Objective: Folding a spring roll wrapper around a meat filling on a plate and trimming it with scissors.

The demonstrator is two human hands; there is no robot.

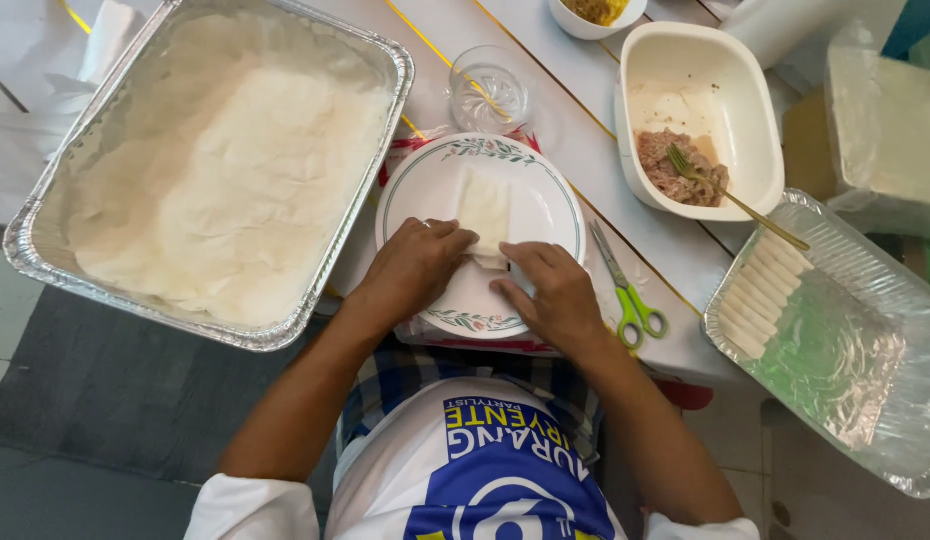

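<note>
A thin white wrapper (484,208) lies on a round white plate (545,205) with a floral rim, its near end folded over. My left hand (413,268) and my right hand (550,290) both pinch that near end, fingers pressing on the fold. The plate sits on the white table directly in front of me.
A large foil tray (45,215) of stacked white wrappers lies at the left. A foil tray (865,330) with several finished rolls (760,290) is at the right. A white tub (755,110) holds minced filling and a fork (730,195). Green-handled scissors (630,295) and a glass (488,92) lie near the plate.
</note>
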